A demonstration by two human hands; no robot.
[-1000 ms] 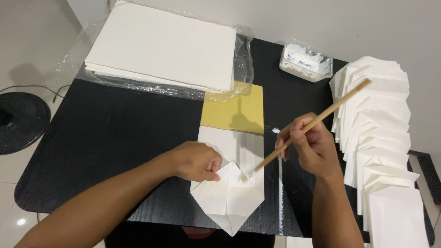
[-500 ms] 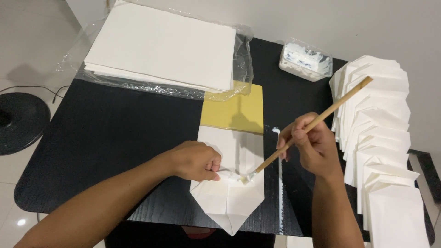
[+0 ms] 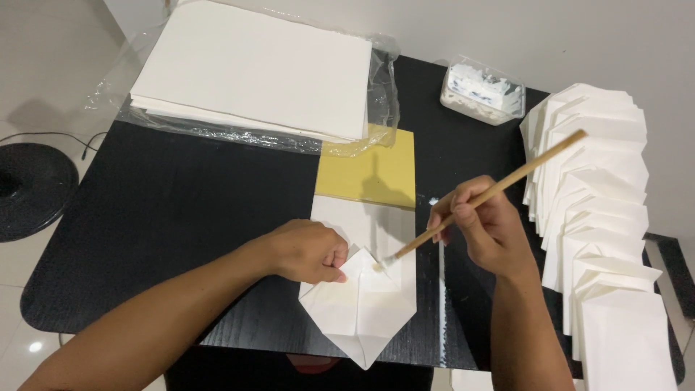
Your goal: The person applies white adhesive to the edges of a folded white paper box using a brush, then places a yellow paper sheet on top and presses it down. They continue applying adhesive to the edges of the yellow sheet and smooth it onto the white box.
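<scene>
A partly folded white paper envelope (image 3: 362, 304) lies at the front edge of the black table (image 3: 181, 217), its point toward me. My left hand (image 3: 308, 252) presses down on the envelope's left flap with curled fingers. My right hand (image 3: 481, 224) grips a long wooden brush (image 3: 492, 192), slanted up to the right. The brush tip touches the paper at the inner fold just right of my left fingers. A yellow board (image 3: 373, 174) lies under the far end of the paper.
A stack of white sheets (image 3: 253, 69) on clear plastic wrap fills the back left. A clear tub of white paste (image 3: 483, 90) stands at the back. Several finished white envelopes (image 3: 601, 203) overlap in a row along the right. A round black base (image 3: 32, 185) sits on the floor at left.
The brush tip has slid a little along the envelope's inner fold toward my left fingers. My left hand has kept pressing the flap in the same place.
</scene>
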